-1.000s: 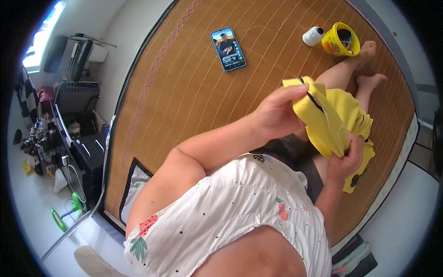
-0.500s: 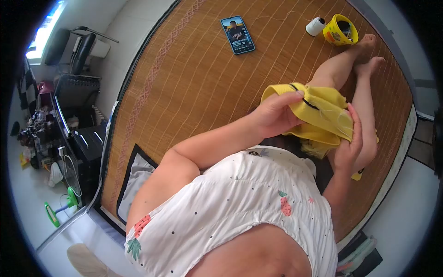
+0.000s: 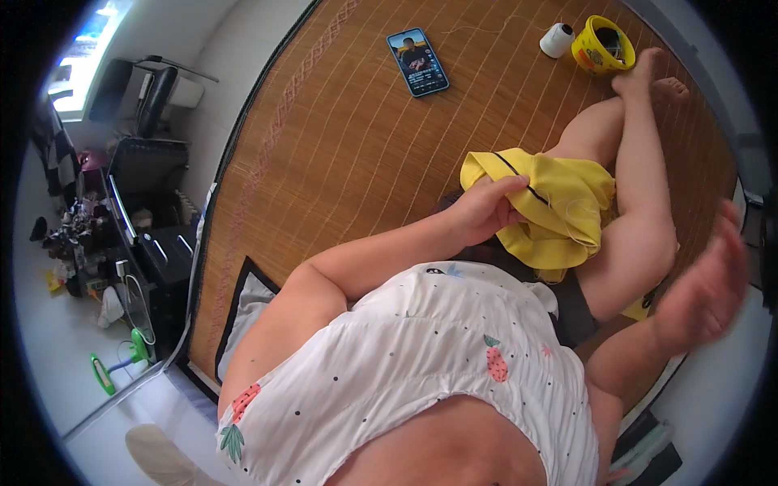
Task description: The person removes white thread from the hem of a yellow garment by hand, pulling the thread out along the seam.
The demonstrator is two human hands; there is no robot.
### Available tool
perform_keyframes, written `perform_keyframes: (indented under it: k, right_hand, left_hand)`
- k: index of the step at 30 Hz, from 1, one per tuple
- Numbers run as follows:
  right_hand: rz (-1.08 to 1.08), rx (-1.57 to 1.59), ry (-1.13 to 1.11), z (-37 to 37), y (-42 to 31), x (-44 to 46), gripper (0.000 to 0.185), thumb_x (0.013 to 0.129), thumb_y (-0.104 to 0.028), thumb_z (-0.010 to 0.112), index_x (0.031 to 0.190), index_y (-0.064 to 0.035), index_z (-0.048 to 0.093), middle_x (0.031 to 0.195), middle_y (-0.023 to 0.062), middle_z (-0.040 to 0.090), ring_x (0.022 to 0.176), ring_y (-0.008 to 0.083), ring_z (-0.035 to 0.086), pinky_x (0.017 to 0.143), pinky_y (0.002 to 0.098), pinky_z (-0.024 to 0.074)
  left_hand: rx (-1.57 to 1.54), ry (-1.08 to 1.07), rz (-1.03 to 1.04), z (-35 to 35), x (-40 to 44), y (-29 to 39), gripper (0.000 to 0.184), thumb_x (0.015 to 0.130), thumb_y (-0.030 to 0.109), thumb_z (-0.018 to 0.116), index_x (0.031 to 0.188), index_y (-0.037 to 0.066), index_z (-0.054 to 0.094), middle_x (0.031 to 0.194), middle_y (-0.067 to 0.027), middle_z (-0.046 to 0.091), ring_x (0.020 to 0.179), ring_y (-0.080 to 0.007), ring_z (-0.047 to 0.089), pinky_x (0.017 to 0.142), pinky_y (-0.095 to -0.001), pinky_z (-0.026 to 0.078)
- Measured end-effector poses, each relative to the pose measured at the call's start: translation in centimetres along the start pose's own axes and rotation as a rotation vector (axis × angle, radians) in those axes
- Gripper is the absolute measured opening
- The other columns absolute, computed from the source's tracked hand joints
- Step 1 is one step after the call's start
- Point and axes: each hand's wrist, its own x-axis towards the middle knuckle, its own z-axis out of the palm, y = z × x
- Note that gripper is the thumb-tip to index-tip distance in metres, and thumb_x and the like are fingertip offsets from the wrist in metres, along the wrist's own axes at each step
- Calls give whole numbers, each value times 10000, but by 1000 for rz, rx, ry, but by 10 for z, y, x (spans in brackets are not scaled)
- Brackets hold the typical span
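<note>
My left hand (image 3: 489, 209) is closed on the left side of a yellow cloth piece (image 3: 559, 198), thumb on top near a black strip along its edge. The cloth lies bunched over my lap, and loose pale thread (image 3: 577, 212) curls on its surface. What kind of sewn article it is, I cannot tell. Off to the right, away from the cloth, my right hand (image 3: 703, 283) is raised beside my knee. Its fingers point upward and are blurred, so whether they hold anything small is not visible.
On the woven mat (image 3: 348, 138) lie a lit phone (image 3: 417, 62), a white thread spool (image 3: 557, 40) and a yellow tub (image 3: 598, 49) with dark items inside, near my feet. Another yellow piece (image 3: 638, 309) shows under my right leg. A black cabinet (image 3: 162, 251) stands at left.
My right hand has let go of the cloth and swung out to the right. The cloth's right side has dropped onto my lap. My left hand keeps its grip; my legs have shifted.
</note>
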Motion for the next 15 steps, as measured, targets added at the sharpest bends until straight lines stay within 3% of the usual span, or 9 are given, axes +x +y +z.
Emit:
perform_keyframes:
  k: [4, 7, 9, 12, 15]
  right_hand:
    - [-278, 86, 123, -40, -34, 44, 550, 848, -420, 428, 1294, -115, 330, 1239, 119, 442, 1165, 262, 379, 979, 422, 235]
    - [-363, 95, 133, -45, -38, 49, 539, 854, -401, 423, 1294, -115, 299, 1254, 114, 395, 1174, 253, 357, 986, 411, 238]
    - [-363, 84, 141, -45, -31, 46, 534, 858, -387, 420, 1294, -115, 279, 1264, 110, 364, 1180, 247, 343, 990, 404, 241]
    - [-296, 53, 184, -44, -10, 42, 527, 864, -367, 416, 1294, -114, 248, 1278, 105, 317, 1189, 239, 322, 996, 394, 244]
    - [-45, -3, 314, -25, 47, 48, 521, 870, -347, 411, 1294, -114, 218, 1293, 100, 270, 1198, 230, 300, 1002, 383, 247]
  left_hand:
    - [41, 38, -7, 3, 0, -10, 313, 843, 180, 517, 1119, 48, 450, 1064, -60, 554, 934, -157, 564, 778, -279, 468]
    - [78, 72, -21, 6, 2, -14, 301, 840, 181, 521, 1107, 53, 465, 1048, -49, 562, 917, -149, 566, 752, -269, 467]
    - [99, 76, -37, 5, 5, -16, 295, 838, 182, 525, 1099, 56, 473, 1037, -48, 567, 905, -151, 568, 739, -270, 465]
    - [161, 102, -66, 9, 9, -19, 300, 852, 179, 494, 1116, 38, 469, 1085, -68, 556, 965, -194, 561, 820, -327, 457]
    - [170, 159, -91, 10, 9, -30, 280, 842, 169, 503, 1093, 44, 487, 1071, -62, 559, 955, -200, 560, 811, -341, 460]
